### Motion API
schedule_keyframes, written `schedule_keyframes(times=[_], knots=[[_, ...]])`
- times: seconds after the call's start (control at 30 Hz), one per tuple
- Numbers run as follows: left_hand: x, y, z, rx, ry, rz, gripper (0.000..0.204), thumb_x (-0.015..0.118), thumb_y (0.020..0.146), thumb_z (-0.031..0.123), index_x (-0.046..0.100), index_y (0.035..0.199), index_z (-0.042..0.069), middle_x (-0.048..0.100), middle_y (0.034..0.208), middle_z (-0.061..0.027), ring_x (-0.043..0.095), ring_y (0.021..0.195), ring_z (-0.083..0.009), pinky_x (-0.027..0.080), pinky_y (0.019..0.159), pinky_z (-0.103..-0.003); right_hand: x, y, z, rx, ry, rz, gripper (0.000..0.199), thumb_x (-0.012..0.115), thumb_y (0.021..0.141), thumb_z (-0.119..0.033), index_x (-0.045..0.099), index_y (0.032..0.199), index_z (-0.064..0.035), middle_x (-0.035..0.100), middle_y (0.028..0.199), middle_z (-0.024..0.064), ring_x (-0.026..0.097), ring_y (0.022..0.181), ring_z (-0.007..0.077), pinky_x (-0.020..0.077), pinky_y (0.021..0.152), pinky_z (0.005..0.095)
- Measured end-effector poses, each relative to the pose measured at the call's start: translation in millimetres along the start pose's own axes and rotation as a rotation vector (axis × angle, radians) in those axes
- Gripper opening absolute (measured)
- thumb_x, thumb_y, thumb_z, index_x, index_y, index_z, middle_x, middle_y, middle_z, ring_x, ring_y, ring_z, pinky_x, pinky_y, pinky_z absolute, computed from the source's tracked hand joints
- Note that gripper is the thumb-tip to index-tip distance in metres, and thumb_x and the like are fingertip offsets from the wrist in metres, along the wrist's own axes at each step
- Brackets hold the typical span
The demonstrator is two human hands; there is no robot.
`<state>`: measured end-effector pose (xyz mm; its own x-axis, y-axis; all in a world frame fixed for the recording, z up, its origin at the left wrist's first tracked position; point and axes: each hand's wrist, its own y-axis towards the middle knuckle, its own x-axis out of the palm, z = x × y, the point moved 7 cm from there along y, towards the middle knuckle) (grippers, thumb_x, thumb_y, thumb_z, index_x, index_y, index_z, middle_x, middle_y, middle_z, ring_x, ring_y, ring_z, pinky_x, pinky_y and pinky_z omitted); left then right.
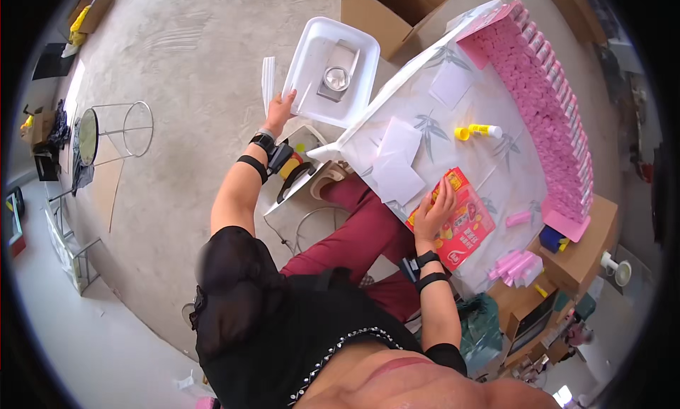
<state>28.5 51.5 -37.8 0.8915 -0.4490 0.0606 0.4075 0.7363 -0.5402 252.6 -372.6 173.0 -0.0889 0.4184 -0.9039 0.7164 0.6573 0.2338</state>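
At the near left corner of a white plastic tray (302,58), my left hand (280,111) has its fingers closed on the rim. Inside the tray are a round clear dish or roll (336,79) and a flat greyish piece (345,53) under it. A bundle of white strips (268,83) stands just beside that hand; whether the hand touches it is unclear. On the table, my right hand (435,212) lies with fingers stretched out on a red printed sheet or flat package (469,228).
White paper sheets (398,154) and a yellow-and-white glue stick (485,130) lie on the patterned tablecloth (489,175). Rows of pink wrapped tubes (549,97) line the right edge, with loose pink pieces (517,267) nearer. A cardboard box (375,19) stands beyond; a round stool (90,136) is left.
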Motion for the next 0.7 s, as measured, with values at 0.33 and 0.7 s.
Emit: schedule_keyframes(times=[0.33,0.7], knots=[[29.4,48.4,-25.9,-0.049,0.032,0.075,0.047,0.063,0.099,0.036,0.061,0.128,-0.001,0.069,0.111,-0.0130,0.071,0.092,-0.0223,0.063,0.073,-0.038,4.4,5.2,-6.5,0.009,0.013,-0.010,0.049,0.052,0.097,-0.021,0.050,0.141,-0.0002,0.050,0.144,0.0150,0.043,0.133,0.0353,0.0330,0.112,0.0498],[37.7,125.8,-133.7,0.054,0.105,-0.181,0.075,0.088,0.077,0.027,0.053,0.139,0.005,0.060,0.135,-0.0180,0.060,0.120,-0.0329,0.052,0.099,-0.041,-4.0,5.8,4.9,0.122,0.005,-0.035,0.054,0.060,0.090,-0.016,0.048,0.140,0.0005,0.050,0.143,0.0179,0.046,0.131,0.0376,0.0333,0.112,0.0497]])
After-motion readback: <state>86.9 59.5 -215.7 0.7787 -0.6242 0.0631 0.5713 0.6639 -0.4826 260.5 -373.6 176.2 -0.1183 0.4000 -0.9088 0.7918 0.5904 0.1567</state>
